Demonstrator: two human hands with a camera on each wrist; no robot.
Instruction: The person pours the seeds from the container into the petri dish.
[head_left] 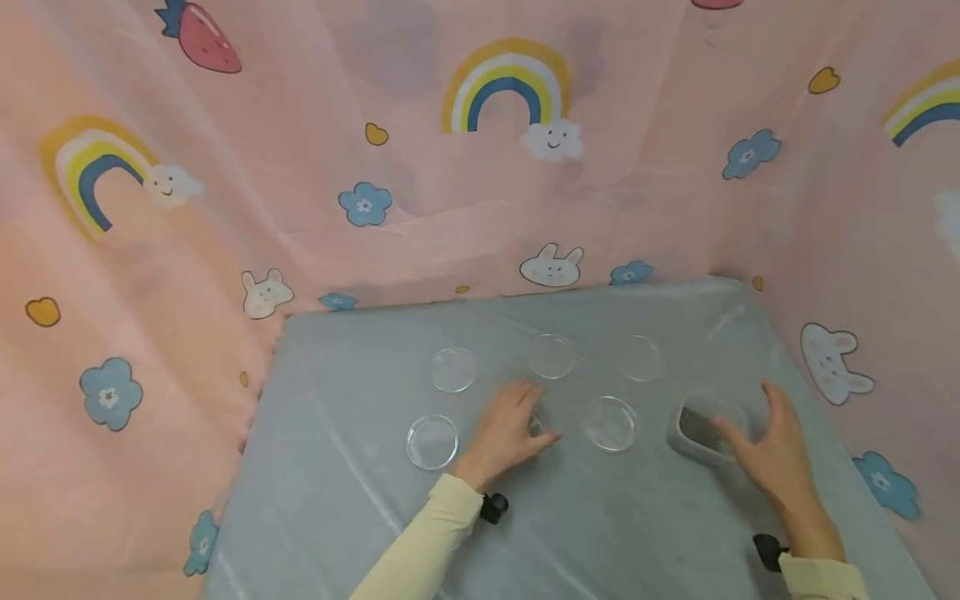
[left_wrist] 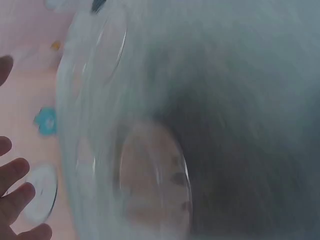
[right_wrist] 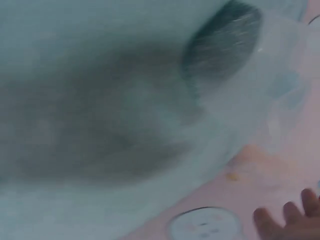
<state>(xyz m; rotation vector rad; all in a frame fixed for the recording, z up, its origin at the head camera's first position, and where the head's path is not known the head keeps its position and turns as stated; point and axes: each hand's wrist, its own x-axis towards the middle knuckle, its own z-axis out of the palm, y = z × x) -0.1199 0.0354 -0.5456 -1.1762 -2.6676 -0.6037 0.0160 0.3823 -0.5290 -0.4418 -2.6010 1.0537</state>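
Observation:
My left hand [head_left: 506, 429] hovers over a small clear round dish [head_left: 536, 423], partly hiding it, with fingers loosely extended and thumb apart. In the left wrist view a clear dish [left_wrist: 155, 185] shows on the table while the fingertips [left_wrist: 19, 197] stay off at the left edge. On the right, my right hand [head_left: 772, 446] spreads its thumb and fingers beside a translucent plastic box [head_left: 697, 450]. Inside that box lies a dark grey mass [head_left: 703, 429], its kind unclear. The right wrist view shows the box [right_wrist: 250, 90] tilted by the camera's angle, fingers [right_wrist: 295, 220] at the lower corner.
Three clear dishes [head_left: 453, 370] form a back row across the table. In front, one dish [head_left: 432, 442] lies left of my left hand and another dish [head_left: 611, 423] lies between my hands. A grey-blue cloth [head_left: 337, 400] covers the table; a pink patterned curtain [head_left: 450, 225] hangs behind it.

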